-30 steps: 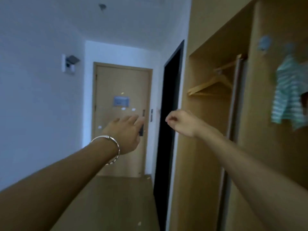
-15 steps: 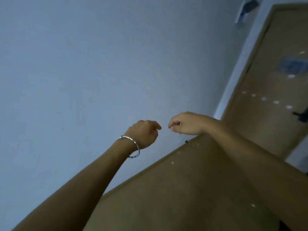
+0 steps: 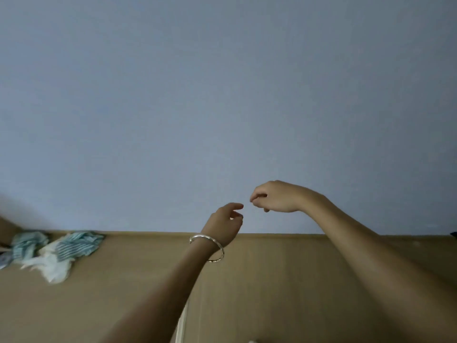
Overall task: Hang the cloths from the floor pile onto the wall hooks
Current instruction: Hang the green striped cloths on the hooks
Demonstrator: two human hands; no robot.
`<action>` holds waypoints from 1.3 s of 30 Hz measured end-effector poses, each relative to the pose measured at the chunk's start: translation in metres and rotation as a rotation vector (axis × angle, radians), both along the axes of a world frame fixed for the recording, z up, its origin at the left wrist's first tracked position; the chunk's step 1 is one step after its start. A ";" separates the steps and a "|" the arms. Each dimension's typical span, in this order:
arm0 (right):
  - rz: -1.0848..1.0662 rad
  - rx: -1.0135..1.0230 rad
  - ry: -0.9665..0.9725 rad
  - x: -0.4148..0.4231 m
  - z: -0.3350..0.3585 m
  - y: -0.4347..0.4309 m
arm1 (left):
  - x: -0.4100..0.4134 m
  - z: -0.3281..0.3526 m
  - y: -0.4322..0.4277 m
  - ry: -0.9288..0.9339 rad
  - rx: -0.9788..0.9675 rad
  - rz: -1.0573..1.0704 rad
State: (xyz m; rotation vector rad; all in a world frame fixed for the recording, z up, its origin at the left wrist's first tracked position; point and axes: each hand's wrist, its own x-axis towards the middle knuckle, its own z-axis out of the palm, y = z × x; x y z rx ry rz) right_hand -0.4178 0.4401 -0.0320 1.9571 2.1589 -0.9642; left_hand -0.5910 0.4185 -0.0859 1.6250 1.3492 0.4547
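A pile of cloths, white and teal-striped, lies on the brown floor at the left, against the foot of the wall. My left hand, with a silver bangle on the wrist, is held out in mid-air with loosely curled fingers and holds nothing. My right hand hovers just to its right and a little higher, fingers curled in, also with nothing in it. Both hands are well to the right of the pile. No wall hooks are in view.
A plain pale blue-grey wall fills the upper two thirds of the view and meets the floor along a brown skirting line. A dark object shows at the far right edge.
The view has swung left and down, from the corridor, door and wardrobe to the bare wall and floor. The cloth pile has come into view at left. Both hands stay empty in front of me.
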 end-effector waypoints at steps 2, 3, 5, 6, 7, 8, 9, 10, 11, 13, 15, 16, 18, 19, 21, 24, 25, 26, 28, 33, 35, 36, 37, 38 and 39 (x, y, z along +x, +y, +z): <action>0.083 -0.001 0.029 -0.017 -0.012 0.027 | -0.016 -0.002 0.009 0.019 -0.002 0.118; 0.130 -0.009 0.054 -0.032 -0.016 0.036 | -0.028 -0.002 0.012 0.031 -0.004 0.174; 0.231 -0.022 0.106 -0.070 -0.023 0.053 | -0.057 -0.005 0.016 0.032 -0.008 0.293; 0.281 -0.027 0.130 -0.091 -0.024 0.059 | -0.073 -0.008 0.018 0.024 -0.009 0.356; 0.329 -0.033 0.148 -0.113 -0.026 0.063 | -0.088 -0.011 0.018 0.012 -0.011 0.418; 0.377 -0.040 0.161 -0.134 -0.028 0.066 | -0.103 -0.015 0.017 -0.005 -0.016 0.473; 0.431 -0.047 0.165 -0.156 -0.032 0.066 | -0.117 -0.020 0.015 -0.023 -0.023 0.523; 0.488 -0.055 0.160 -0.177 -0.038 0.065 | -0.132 -0.026 0.012 -0.038 -0.029 0.570; 0.539 -0.064 0.154 -0.198 -0.045 0.063 | -0.146 -0.033 0.008 -0.047 -0.033 0.614; 0.621 -0.085 0.144 -0.237 -0.060 0.060 | -0.177 -0.047 0.000 -0.053 -0.046 0.685; 0.667 -0.105 0.128 -0.278 -0.073 0.065 | -0.212 -0.057 -0.001 -0.069 -0.055 0.736; 0.680 -0.106 0.117 -0.299 -0.077 0.071 | -0.231 -0.061 0.003 -0.076 -0.051 0.758; 0.693 -0.084 0.105 -0.342 -0.083 0.083 | -0.272 -0.067 0.014 -0.101 -0.050 0.805; 0.694 -0.071 0.105 -0.365 -0.083 0.089 | -0.295 -0.069 0.021 -0.116 -0.057 0.830; 0.689 -0.064 0.122 -0.409 -0.079 0.103 | -0.344 -0.069 0.037 -0.141 -0.062 0.869; 0.682 -0.061 0.139 -0.474 -0.075 0.124 | -0.416 -0.067 0.059 -0.148 -0.056 0.900; 0.669 -0.062 0.151 -0.495 -0.077 0.131 | -0.438 -0.067 0.065 -0.149 -0.054 0.908; 0.660 -0.070 0.158 -0.515 -0.081 0.137 | -0.457 -0.067 0.070 -0.148 -0.055 0.918; 0.674 -0.106 0.140 -0.549 -0.093 0.142 | -0.488 -0.072 0.075 -0.160 -0.071 0.944; 0.731 -0.188 0.079 -0.614 -0.117 0.164 | -0.547 -0.094 0.084 -0.204 -0.178 1.030; 0.734 -0.204 0.060 -0.637 -0.123 0.182 | -0.570 -0.098 0.094 -0.198 -0.202 1.043; 0.739 -0.216 0.051 -0.648 -0.127 0.191 | -0.580 -0.099 0.100 -0.199 -0.209 1.054; 0.750 -0.227 0.046 -0.659 -0.131 0.200 | -0.590 -0.101 0.106 -0.200 -0.213 1.066; 0.767 -0.236 0.046 -0.671 -0.135 0.209 | -0.599 -0.101 0.112 -0.195 -0.215 1.077; 0.791 -0.239 0.052 -0.685 -0.137 0.219 | -0.609 -0.102 0.119 -0.185 -0.219 1.085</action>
